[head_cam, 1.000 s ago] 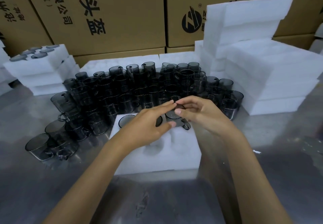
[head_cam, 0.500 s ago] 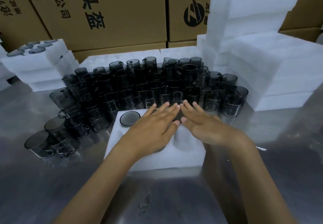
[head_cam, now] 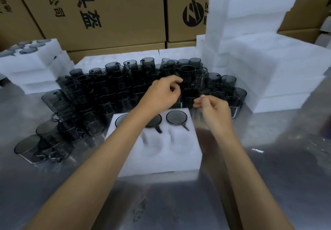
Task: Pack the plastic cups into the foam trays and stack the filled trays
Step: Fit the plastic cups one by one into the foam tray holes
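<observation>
- Head view: the cups [head_cam: 125, 86], dark smoky plastic with small side handles, are crowding the bench just behind the tray [head_cam: 157, 151]; they are looking light, thin-walled and stiff, probably slick, so taking one by the rim or the handle seems the safest hold.
- Three cups are sitting in the tray's far row, rims level with the foam, handle tabs lying in slots; the near pockets are showing white and unfilled.
- The tray is looking soft and very light, likely to slide or dent under a hard push.
- The left hand [head_cam: 161, 95] is reaching into the cup pile with fingers curled at a cup; whether it is gripping one I cannot tell.
- The right hand [head_cam: 213, 107] is hovering beside the pile, fingertips pinched together, holding nothing that shows.
- The bench [head_cam: 268, 185] is shiny metal and glaring, probably slippery.
- Filled trays [head_cam: 30, 57] are stacking far left, blank foam [head_cam: 259, 50] is piling up right, and cartons [head_cam: 116, 11] are walling the back.
</observation>
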Demonstrator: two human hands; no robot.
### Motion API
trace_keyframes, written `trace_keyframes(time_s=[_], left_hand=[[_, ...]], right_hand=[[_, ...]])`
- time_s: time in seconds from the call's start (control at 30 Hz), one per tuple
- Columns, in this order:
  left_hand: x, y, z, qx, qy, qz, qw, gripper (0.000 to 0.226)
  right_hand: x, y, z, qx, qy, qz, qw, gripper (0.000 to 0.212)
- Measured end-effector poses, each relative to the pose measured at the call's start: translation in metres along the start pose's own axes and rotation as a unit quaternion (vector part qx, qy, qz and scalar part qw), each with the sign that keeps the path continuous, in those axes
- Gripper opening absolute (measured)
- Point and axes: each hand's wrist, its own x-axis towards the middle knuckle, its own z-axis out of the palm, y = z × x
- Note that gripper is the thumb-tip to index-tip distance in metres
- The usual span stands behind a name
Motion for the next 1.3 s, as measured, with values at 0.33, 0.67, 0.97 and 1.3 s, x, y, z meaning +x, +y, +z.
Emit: trace_keyframes(time_s=[0.33,0.67,0.97,1.3], left_hand=[[0.065,0.022,0.053,-0.018,0.042,-0.097,0.994,0.014],[0.032,0.022,-0.007,-0.091,-0.015,-0.029,0.995,0.016],[-0.028,0.012,-0.063,-0.152,-0.128,-0.026,0.980,0.010],[-0.090,-0.001,-0.048,-0.199,-0.187,-0.050,0.961,0.026]], right_hand=[[0.009,0.008,-0.010,0.072,0.059,0.066,0.993,0.033],[0.004,-0.008,-0.021,0.158,0.059,0.063,0.984,0.014],[-0.004,-0.017,-0.035,0.204,-0.270,0.015,0.941,0.041],[-0.051,-0.015,-0.054,0.010,-0.382,-0.094,0.919,0.047]])
